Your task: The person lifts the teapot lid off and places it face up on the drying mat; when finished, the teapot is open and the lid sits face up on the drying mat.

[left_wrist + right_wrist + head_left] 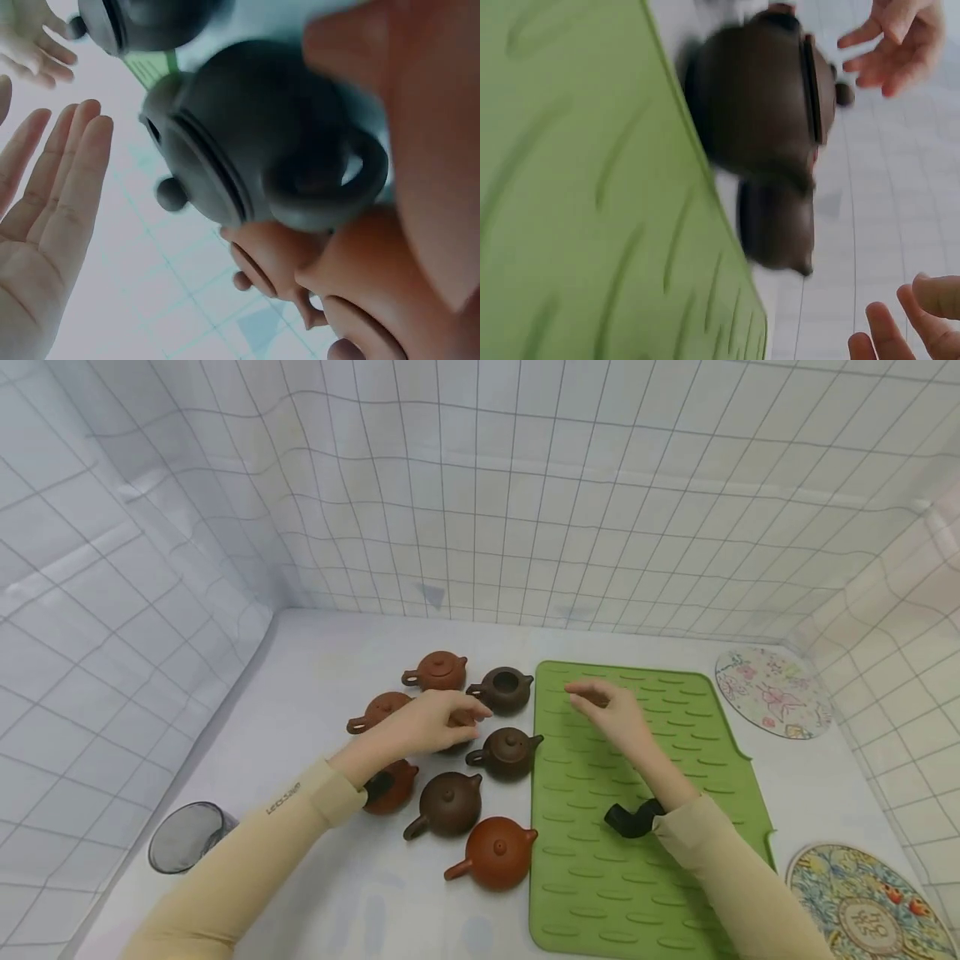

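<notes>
Several small clay teapots stand in rows on the white table, some orange-brown, some dark brown. My left hand (427, 724) hovers over them, fingers extended and holding nothing, and partly covers one teapot. Nearest in the left wrist view is a dark lidded teapot (255, 127), apart from the fingers. A dark teapot without its lid (505, 691) sits at the back, close to the mat. My right hand (613, 717) is above the green mat (577, 827) with fingers loosely bent and nothing between them. In the right wrist view, a dark lidded teapot (757, 97) stands beside the mat.
A clear glass (187, 837) stands at the left, near the left sleeve. On the right lie a round floral mat (774, 692) and a patterned round mat (870, 906). A white gridded curtain (487, 510) surrounds the table.
</notes>
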A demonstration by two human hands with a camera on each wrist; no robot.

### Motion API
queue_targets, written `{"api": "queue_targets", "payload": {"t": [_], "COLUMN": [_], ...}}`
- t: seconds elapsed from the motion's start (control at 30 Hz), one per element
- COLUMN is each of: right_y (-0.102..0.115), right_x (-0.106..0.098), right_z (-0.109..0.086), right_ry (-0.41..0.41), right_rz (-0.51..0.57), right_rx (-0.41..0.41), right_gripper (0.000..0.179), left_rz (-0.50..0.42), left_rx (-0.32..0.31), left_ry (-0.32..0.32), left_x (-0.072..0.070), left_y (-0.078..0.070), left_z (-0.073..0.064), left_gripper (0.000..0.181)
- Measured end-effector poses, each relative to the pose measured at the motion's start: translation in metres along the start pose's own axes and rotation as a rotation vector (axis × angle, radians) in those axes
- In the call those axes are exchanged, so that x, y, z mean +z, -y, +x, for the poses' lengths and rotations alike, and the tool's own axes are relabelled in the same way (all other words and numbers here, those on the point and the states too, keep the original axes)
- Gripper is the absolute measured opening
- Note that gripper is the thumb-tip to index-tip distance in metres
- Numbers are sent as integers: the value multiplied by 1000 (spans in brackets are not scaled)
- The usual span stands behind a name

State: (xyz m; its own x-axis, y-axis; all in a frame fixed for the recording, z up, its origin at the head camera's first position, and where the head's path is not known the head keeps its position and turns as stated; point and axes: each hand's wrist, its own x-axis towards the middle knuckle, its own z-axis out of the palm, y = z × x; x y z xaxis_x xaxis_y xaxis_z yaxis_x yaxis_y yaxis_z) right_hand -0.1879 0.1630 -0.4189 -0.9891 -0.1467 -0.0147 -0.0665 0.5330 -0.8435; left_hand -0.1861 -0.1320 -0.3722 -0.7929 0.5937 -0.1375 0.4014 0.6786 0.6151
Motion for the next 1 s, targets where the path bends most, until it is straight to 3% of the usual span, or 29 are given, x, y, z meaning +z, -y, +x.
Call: {"api": "queue_targets", "payload": {"t": [0.17,0.33,0.5,1.0], "right_y": [12,18,22,25], "right_x": [24,42,52,61], "right_z": [-10,-14,-14,-11], "right_ry": [119,199,216,225], "right_rz": [77,74,26,-58], "right_rx": [-25,-92,-179,-271], "right_gripper": [29,27,27,22], "left_rz": [11,34,-9,-69], "left_rx": [18,-29,-80,-170], "left_ry": [6,-15,-34,-153], "left_x": [16,35,47,62], "left_y": [-4,-1,1,8], "left_z": [-12,-13,-11,-4], "left_gripper": [33,33,35,34]}}
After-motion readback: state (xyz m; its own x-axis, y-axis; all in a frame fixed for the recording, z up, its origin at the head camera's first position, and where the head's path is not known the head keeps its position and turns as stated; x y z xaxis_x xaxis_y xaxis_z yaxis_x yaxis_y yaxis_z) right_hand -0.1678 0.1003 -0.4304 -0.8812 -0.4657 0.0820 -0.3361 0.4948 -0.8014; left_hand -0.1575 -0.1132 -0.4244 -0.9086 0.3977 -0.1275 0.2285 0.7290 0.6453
